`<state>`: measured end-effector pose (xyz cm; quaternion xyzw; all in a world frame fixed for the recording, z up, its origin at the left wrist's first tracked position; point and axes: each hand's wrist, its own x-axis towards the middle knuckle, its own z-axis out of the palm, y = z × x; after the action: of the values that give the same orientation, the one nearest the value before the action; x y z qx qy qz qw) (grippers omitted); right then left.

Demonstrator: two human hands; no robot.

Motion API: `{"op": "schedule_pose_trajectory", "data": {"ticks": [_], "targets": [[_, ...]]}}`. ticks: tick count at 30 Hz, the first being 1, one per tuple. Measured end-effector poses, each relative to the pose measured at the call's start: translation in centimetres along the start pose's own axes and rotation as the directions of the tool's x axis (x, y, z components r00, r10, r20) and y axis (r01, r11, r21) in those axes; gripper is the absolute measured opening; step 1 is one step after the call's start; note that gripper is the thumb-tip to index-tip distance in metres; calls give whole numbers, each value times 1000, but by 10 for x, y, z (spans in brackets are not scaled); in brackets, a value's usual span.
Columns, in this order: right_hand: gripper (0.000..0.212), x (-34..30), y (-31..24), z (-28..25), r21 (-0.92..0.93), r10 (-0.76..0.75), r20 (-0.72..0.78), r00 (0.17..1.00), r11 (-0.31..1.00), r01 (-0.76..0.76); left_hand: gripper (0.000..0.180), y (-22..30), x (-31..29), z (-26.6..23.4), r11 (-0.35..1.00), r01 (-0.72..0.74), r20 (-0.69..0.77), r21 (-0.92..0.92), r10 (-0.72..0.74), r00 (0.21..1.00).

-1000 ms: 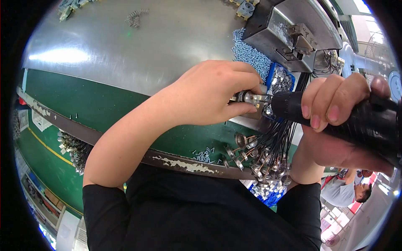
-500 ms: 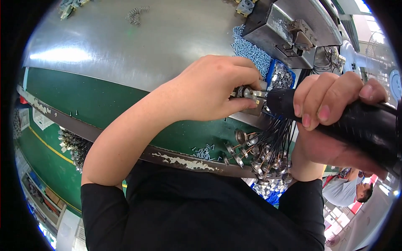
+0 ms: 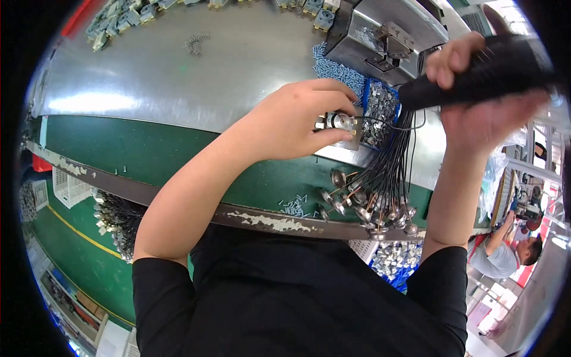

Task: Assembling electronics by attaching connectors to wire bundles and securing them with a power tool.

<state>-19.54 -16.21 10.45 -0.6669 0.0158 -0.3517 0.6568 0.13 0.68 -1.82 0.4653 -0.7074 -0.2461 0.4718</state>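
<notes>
My left hand is closed at the fingertips around a small round metal part with flat terminals, over the bench edge. Thumb and fingers press it from opposite sides, and a small metal plate shows beneath. From the part a thin black wire loops to the right. Up at the right, my right hand is wrapped round a black power screwdriver, slightly blurred. Its nose is apart from the metal part, to the right of it.
Beyond my left hand lie a heap of screws and a blue tray of small metal pieces. Black wires with round metal discs hang over the near edge. A metal machine stands behind; a co-worker is at far right.
The screwdriver has lifted away from the round metal part, up and to the right, with my right hand. My left hand keeps its hold. The view has shifted slightly, showing more of the bench's far side.
</notes>
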Motion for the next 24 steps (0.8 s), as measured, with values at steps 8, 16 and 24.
{"op": "schedule_pose_trajectory", "data": {"ticks": [8,16,24], "targets": [[66,18,41,13,878,-370,134,919,475,63,19,45,-20,-20,932,-195,63,306,184,981],[69,-13,-22,23,-381,168,-131,977,901,-206,12,62,-59,-13,773,-100,336,626,-152,930],[66,-44,-18,-3,-231,121,-210,970,958,-170,12,49,-63,16,772,-245,404,587,-17,914]]}}
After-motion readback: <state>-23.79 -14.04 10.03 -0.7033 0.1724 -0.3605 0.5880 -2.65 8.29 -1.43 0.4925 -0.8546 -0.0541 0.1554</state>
